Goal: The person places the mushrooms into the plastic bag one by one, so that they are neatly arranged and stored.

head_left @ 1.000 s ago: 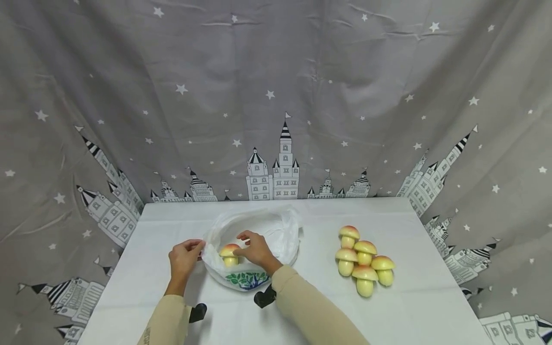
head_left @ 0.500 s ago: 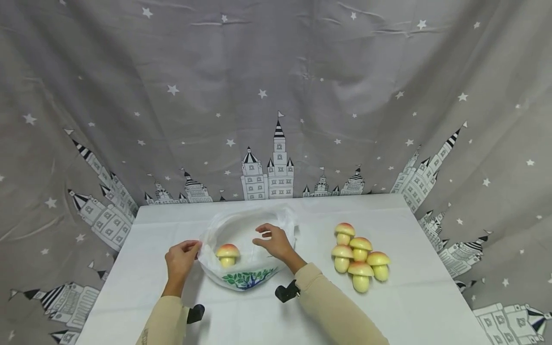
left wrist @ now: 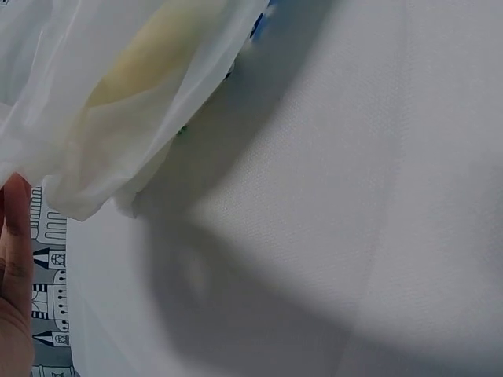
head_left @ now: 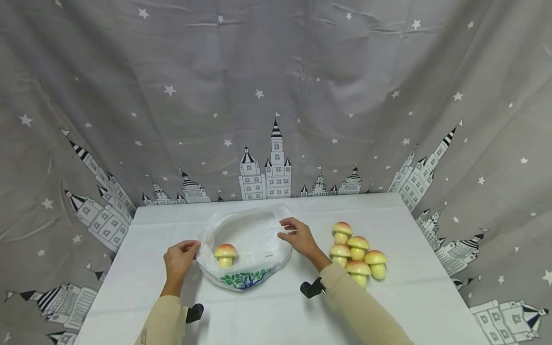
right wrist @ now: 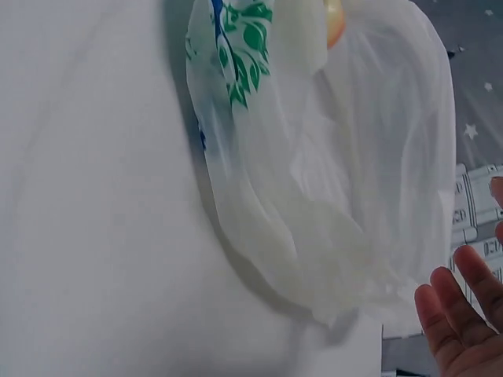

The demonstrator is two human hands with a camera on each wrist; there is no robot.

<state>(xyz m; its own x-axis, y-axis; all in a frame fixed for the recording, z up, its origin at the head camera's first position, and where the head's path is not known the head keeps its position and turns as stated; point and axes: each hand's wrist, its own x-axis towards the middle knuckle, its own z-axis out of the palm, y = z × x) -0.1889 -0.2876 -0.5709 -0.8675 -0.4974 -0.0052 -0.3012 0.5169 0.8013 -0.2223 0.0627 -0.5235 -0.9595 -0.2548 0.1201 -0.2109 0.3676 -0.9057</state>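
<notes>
A white plastic bag (head_left: pixel 276 262) with a green and blue tree print lies on the table, mouth spread upward. Inside it, at the left, rests a toy mushroom (head_left: pixel 225 255) with a yellow and reddish cap. My left hand (head_left: pixel 178 261) pinches the bag's left rim between thumb and fingers; the left wrist view shows that hand (left wrist: pixel 16 259) only in part. At the bag's right rim, my right hand (head_left: pixel 300 237) holds nothing, its fingers loosely bent. The right wrist view has its fingers beside the bag (right wrist: pixel 267 196); whether they touch it I cannot tell.
Several more toy mushrooms (head_left: pixel 358 247) lie in a cluster right of the bag, partly behind the right forearm. A white cloth covers the table (head_left: pixel 250 316). Behind it hangs a grey curtain (head_left: pixel 276 57) printed with stars and castles.
My right hand has come off the mushroom in the bag and moved right, across the opening to the right rim. The left hand keeps its pinch on the left rim.
</notes>
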